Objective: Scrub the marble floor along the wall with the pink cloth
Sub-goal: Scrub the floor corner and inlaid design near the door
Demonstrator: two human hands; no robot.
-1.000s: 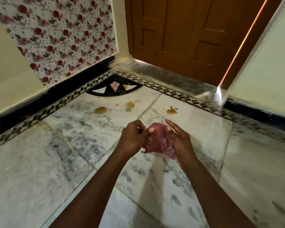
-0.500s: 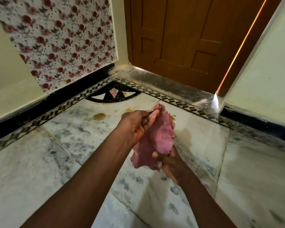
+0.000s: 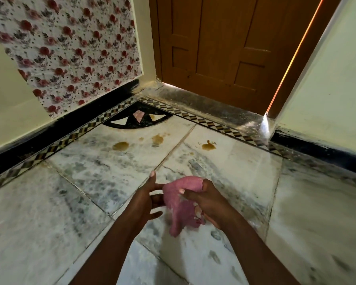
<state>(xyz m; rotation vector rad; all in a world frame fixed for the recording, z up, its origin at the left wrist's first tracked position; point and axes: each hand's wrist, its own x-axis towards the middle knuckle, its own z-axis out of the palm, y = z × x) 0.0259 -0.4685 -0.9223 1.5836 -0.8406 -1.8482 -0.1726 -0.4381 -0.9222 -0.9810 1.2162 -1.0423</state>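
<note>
The pink cloth (image 3: 178, 204) hangs crumpled in the air above the white, grey-veined marble floor (image 3: 103, 167). My right hand (image 3: 209, 202) grips its upper right part, with a fold draped over the fingers and a tail hanging down. My left hand (image 3: 147, 199) is just left of the cloth, fingers apart, fingertips at the cloth's edge; whether it holds the cloth I cannot tell for sure. Three brown stains lie ahead on the floor: one (image 3: 121, 145) at left, one (image 3: 157, 138) in the middle, one (image 3: 208, 146) at right.
A black skirting with a checkered inlay border (image 3: 56, 144) runs along the left wall, under floral wallpaper (image 3: 76, 52). A black fan-shaped inlay (image 3: 137, 119) fills the corner. A brown wooden door (image 3: 224, 44) stands ahead, with a dusty dark threshold (image 3: 206, 106) and a pale wall (image 3: 327, 83) to the right.
Both hands have dropped lower and nearer to me. My left hand has let go of the cloth's top edge and opened; the cloth is now bunched in my right hand.
</note>
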